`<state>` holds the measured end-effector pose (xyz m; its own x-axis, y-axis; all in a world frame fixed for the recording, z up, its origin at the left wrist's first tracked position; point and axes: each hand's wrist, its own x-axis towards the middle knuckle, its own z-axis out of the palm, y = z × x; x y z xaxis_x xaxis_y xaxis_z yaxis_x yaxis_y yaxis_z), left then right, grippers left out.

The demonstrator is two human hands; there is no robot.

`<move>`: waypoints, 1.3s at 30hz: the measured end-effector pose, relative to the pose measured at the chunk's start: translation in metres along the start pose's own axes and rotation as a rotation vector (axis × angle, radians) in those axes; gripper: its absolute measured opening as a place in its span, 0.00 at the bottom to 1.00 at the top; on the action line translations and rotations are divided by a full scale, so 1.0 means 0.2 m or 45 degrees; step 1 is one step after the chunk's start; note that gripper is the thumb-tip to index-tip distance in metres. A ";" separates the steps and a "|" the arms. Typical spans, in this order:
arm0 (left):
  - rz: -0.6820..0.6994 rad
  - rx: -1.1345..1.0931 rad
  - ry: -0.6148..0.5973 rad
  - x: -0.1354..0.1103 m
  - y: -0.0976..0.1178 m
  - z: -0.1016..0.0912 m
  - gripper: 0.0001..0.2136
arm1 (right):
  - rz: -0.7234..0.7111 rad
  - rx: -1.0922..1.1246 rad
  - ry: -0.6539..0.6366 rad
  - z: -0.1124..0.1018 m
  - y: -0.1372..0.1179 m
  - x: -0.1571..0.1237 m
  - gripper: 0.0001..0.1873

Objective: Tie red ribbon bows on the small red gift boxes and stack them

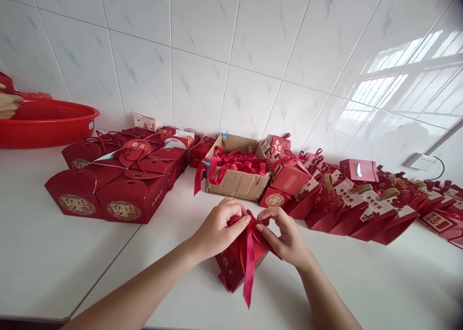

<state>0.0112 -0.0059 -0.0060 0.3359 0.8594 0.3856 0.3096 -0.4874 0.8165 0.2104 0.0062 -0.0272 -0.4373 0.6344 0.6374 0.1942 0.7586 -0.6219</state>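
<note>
A small red gift box [233,267] stands on the white table in front of me, tilted in view, with a red tassel cord at its lower left. From its top a glossy red ribbon [249,272] hangs down over the near side. My left hand [220,226] is closed at the top left of the box, thumb pressed against the fingers on the ribbon. On the other side, my right hand [284,236] pinches at the top right, thumb and forefinger together by the ribbon. Exactly what lies between the right fingertips is too small to make out.
A cardboard box [237,183] full of red ribbons stands behind. Several larger red gift boxes [126,195] sit at left, and rows of small ones [365,214] at right. Far left, another person's hand [9,105] is over a red plastic basin [47,127]. A power strip [421,161] is on the wall.
</note>
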 end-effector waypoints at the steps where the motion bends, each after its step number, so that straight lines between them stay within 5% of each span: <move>1: -0.027 -0.028 0.004 0.00 0.00 0.01 0.14 | 0.044 0.035 0.013 0.01 0.00 0.00 0.10; 10: -0.135 -0.066 -0.053 0.00 0.01 0.01 0.15 | 0.415 0.706 0.129 0.06 -0.02 0.03 0.06; 18: -0.149 -0.020 0.026 0.01 -0.01 0.03 0.19 | 0.518 1.009 0.167 0.06 0.02 0.05 0.09; 39: -0.106 0.022 0.047 0.00 0.01 0.04 0.19 | 0.534 0.938 0.191 -0.02 0.16 0.06 0.18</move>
<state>0.0197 -0.0074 -0.0084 0.2756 0.9018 0.3328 0.3502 -0.4166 0.8389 0.2150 0.0386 -0.0367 -0.3259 0.8932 0.3098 -0.3284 0.2003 -0.9231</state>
